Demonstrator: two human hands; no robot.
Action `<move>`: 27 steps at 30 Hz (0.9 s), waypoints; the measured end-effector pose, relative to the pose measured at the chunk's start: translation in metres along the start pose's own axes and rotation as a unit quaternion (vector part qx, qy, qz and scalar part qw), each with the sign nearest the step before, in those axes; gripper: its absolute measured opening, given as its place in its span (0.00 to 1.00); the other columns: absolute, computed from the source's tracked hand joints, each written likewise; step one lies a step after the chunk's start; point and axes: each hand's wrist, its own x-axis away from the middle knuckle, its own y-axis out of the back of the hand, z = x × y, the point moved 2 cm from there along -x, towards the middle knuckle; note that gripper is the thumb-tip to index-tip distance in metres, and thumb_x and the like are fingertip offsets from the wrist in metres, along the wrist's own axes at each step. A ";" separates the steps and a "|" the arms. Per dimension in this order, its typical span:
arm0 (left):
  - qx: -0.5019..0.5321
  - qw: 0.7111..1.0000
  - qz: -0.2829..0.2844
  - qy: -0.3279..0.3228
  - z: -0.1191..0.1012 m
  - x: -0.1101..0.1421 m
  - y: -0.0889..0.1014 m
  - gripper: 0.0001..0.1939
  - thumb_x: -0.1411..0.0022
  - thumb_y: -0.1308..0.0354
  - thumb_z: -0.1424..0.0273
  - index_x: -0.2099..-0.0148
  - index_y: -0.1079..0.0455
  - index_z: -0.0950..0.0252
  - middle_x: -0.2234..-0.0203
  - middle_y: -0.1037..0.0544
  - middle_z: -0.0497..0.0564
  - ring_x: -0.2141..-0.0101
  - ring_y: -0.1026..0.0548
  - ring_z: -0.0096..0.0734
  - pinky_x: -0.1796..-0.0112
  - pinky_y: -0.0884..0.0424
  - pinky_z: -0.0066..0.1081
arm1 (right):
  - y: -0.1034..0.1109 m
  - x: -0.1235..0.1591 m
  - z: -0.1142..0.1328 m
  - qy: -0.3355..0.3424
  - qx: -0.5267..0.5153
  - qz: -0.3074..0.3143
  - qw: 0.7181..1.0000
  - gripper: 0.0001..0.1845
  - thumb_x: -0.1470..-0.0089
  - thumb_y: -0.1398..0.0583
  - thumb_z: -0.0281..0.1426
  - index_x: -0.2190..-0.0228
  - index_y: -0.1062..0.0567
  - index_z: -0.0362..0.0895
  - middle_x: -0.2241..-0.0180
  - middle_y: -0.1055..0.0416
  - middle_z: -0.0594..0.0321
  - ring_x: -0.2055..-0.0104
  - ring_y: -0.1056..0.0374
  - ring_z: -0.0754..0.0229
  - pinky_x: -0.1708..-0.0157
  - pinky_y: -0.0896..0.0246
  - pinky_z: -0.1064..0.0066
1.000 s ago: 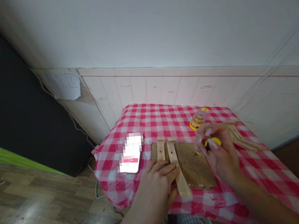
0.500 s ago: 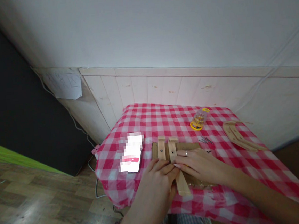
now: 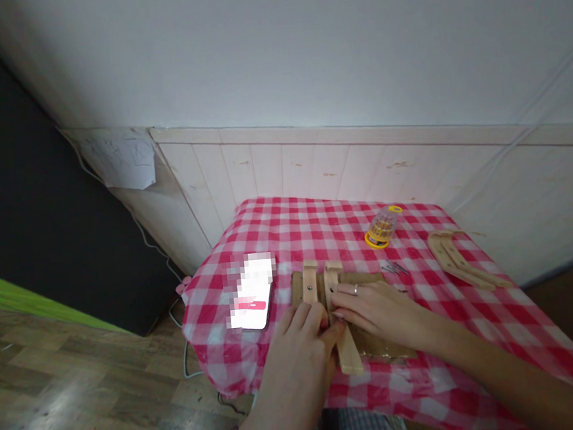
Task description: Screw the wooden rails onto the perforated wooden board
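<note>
1. Left hand (image 3: 302, 344): fingers curled over left wooden strip (image 3: 311, 277) — can't tell how closed its grip is.
2. Right hand (image 3: 382, 308): fingers bunched at right wooden strip (image 3: 350, 356) — grip contents hidden, can't tell.
3. Strips side by side on brown board (image 3: 379, 342), on desk (image 3: 312, 229).

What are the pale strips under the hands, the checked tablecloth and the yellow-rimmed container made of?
Pale strips: probably smooth, unpainted wood, judging by their tan colour. Checked tablecloth: perhaps thin plastic or coated cloth, given its creases and sheen. Yellow-rimmed container: likely clear plastic, since its contents show through.
</note>
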 end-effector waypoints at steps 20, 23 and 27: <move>0.028 0.995 -0.084 -0.042 -0.002 0.011 -0.009 0.10 0.30 0.42 0.78 0.48 0.26 0.66 0.61 0.20 0.48 0.60 0.23 0.36 0.56 0.23 0.35 | -0.022 0.003 0.004 0.050 0.096 -0.126 0.986 0.19 0.33 0.52 0.22 0.72 0.28 0.47 0.75 0.27 0.64 0.75 0.33 0.59 0.76 0.45 0.66; 0.029 0.995 -0.079 -0.044 -0.003 0.011 -0.009 0.10 0.30 0.42 0.78 0.49 0.25 0.66 0.61 0.20 0.48 0.60 0.23 0.36 0.56 0.22 0.35 | -0.023 0.003 0.004 0.053 0.112 -0.113 0.986 0.18 0.33 0.51 0.22 0.71 0.28 0.46 0.75 0.26 0.64 0.75 0.32 0.58 0.76 0.46 0.66; 0.037 0.994 -0.089 -0.046 -0.003 0.011 -0.009 0.10 0.31 0.41 0.78 0.49 0.25 0.66 0.62 0.20 0.47 0.61 0.23 0.35 0.57 0.22 0.34 | -0.022 0.003 0.005 0.045 0.096 -0.115 0.988 0.16 0.34 0.48 0.23 0.72 0.29 0.46 0.76 0.27 0.65 0.75 0.31 0.58 0.76 0.47 0.66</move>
